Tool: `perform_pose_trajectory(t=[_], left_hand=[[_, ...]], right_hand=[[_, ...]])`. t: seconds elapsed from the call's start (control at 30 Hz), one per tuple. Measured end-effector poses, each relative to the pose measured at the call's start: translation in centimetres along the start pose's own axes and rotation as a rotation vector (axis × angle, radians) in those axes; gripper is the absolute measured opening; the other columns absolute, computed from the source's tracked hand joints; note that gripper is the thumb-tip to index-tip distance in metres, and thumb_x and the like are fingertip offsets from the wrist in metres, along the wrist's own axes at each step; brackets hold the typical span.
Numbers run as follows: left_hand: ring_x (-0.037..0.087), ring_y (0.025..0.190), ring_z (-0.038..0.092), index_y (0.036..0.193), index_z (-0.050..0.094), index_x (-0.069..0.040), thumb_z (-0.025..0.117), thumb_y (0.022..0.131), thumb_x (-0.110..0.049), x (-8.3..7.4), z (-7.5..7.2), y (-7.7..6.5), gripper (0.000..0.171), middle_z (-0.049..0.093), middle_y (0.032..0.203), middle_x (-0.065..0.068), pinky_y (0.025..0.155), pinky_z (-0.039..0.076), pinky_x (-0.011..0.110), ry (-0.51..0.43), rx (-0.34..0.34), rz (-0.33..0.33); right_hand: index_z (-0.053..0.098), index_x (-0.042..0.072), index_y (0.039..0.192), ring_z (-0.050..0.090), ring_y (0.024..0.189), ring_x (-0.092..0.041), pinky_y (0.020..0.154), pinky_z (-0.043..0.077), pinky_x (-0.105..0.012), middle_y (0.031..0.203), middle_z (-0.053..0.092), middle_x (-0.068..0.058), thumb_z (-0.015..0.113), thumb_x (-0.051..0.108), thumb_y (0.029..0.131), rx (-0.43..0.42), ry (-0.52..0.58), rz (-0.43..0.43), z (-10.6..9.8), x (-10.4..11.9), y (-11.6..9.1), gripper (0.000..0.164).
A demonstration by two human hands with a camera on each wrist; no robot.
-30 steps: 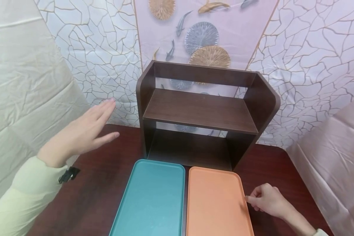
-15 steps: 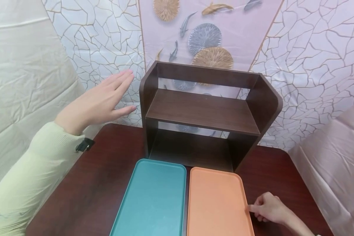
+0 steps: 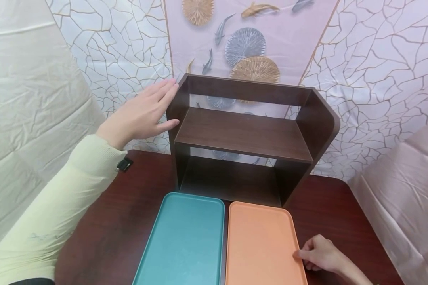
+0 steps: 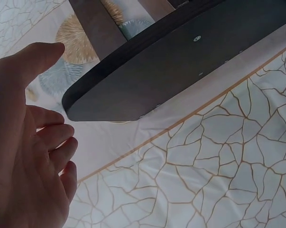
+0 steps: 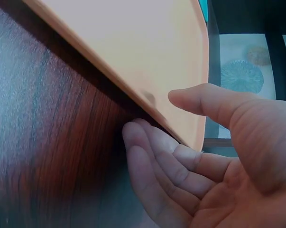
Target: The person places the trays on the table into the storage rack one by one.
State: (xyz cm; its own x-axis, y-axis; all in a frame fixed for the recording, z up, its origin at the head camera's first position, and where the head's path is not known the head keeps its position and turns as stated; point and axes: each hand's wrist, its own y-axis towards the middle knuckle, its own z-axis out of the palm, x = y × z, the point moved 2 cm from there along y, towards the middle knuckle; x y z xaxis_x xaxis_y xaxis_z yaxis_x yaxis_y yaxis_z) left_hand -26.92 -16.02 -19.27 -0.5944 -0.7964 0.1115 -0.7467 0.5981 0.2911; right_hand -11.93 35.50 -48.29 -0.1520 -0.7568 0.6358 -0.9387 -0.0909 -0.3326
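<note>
My left hand (image 3: 140,113) is beside the top left of a dark brown two-tier shelf (image 3: 242,132), fingers extended and thumb apart. In the left wrist view the fingers (image 4: 55,137) lie close to the corner of the shelf's side panel (image 4: 147,80); whether they touch it I cannot tell. My right hand (image 3: 321,253) is at the right edge of an orange tray (image 3: 262,241). Its thumb (image 5: 199,99) hangs over the tray's surface, near a small shadow, while the loosely bent fingers lie along the outside of the rim. A teal tray (image 3: 183,237) lies left of the orange one.
Both trays lie on a dark red-brown wooden table (image 3: 103,221), right in front of the shelf. A patterned cloth backdrop (image 3: 378,79) hangs behind, with plain draped cloth (image 3: 32,130) on the left and pinkish cloth on the right.
My left hand has moved right and upward to the shelf's left side. My right hand has shifted slightly toward me along the orange tray's edge, its thumb now over the rim.
</note>
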Motion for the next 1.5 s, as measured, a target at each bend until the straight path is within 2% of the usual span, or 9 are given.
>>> perform_pose_trajectory(t=[0.37, 0.57, 0.83, 1.0, 1.17, 1.23, 1.5], left_hand=[[0.038, 0.166, 0.012, 0.167, 0.013, 0.005, 0.053, 0.107, -0.039, 0.4, 0.9, 1.0, 0.084, 0.012, 0.178, 0.021, 0.137, 0.013, 0.052, 0.028, 0.018, -0.014], [0.039, 0.165, 0.017, 0.167, 0.016, 0.005, 0.056, 0.106, -0.035, 0.6, 1.2, 1.1, 0.083, 0.017, 0.177, 0.022, 0.136, 0.016, 0.053, 0.065, -0.001, -0.001], [0.039, 0.164, 0.021, 0.165, 0.019, 0.007, 0.056, 0.105, -0.031, 0.9, 1.4, 1.2, 0.081, 0.02, 0.175, 0.023, 0.135, 0.019, 0.053, 0.108, -0.042, 0.024], [0.039, 0.164, 0.02, 0.166, 0.018, 0.007, 0.056, 0.104, -0.03, 0.7, 1.3, 1.3, 0.081, 0.019, 0.176, 0.023, 0.135, 0.019, 0.054, 0.112, -0.041, 0.027], [0.039, 0.165, 0.018, 0.166, 0.018, 0.007, 0.057, 0.104, -0.031, 0.7, 1.5, 1.5, 0.082, 0.017, 0.176, 0.022, 0.135, 0.02, 0.055, 0.127, -0.022, 0.017], [0.039, 0.165, 0.017, 0.166, 0.018, 0.007, 0.057, 0.104, -0.031, 0.7, 1.6, 1.6, 0.082, 0.016, 0.177, 0.022, 0.135, 0.02, 0.055, 0.13, -0.016, 0.011], [0.038, 0.165, 0.016, 0.166, 0.017, 0.007, 0.056, 0.105, -0.032, 0.4, 1.8, 1.8, 0.082, 0.015, 0.177, 0.022, 0.135, 0.019, 0.053, 0.146, -0.003, 0.006]], right_hand=[[0.069, 0.006, 0.069, 0.066, 0.049, -0.012, 0.05, 0.06, -0.031, 0.056, 0.068, -0.003, 0.083, 0.019, 0.085, -0.044, -0.018, 0.038, 0.6, 0.5, 0.5, 0.026], [0.067, 0.005, 0.07, 0.066, 0.05, -0.012, 0.05, 0.06, -0.031, 0.057, 0.069, -0.004, 0.081, 0.013, 0.085, -0.037, 0.012, 0.004, 0.7, 0.2, 0.6, 0.022], [0.066, 0.001, 0.073, 0.064, 0.055, -0.012, 0.051, 0.059, -0.028, 0.06, 0.068, -0.005, 0.078, 0.011, 0.089, 0.05, 0.085, -0.058, 0.4, -0.3, 0.8, 0.023], [0.065, -0.001, 0.076, 0.063, 0.058, -0.012, 0.052, 0.058, -0.027, 0.062, 0.065, -0.005, 0.075, 0.009, 0.092, 0.117, 0.133, -0.092, 0.2, -0.6, 1.0, 0.021], [0.059, -0.012, 0.077, 0.062, 0.06, -0.009, 0.053, 0.055, -0.024, 0.064, 0.063, -0.003, 0.069, 0.005, 0.095, 0.186, 0.188, -0.13, 0.3, -1.0, 1.2, 0.026], [0.057, -0.016, 0.079, 0.061, 0.061, -0.008, 0.053, 0.055, -0.023, 0.065, 0.062, -0.002, 0.067, 0.004, 0.096, 0.2, 0.195, -0.137, 0.5, -1.1, 1.2, 0.028], [0.056, -0.012, 0.081, 0.064, 0.07, -0.011, 0.062, 0.063, -0.03, 0.073, 0.061, 0.001, 0.063, 0.003, 0.097, 0.208, 0.209, -0.115, 0.6, -1.1, 0.7, 0.023]])
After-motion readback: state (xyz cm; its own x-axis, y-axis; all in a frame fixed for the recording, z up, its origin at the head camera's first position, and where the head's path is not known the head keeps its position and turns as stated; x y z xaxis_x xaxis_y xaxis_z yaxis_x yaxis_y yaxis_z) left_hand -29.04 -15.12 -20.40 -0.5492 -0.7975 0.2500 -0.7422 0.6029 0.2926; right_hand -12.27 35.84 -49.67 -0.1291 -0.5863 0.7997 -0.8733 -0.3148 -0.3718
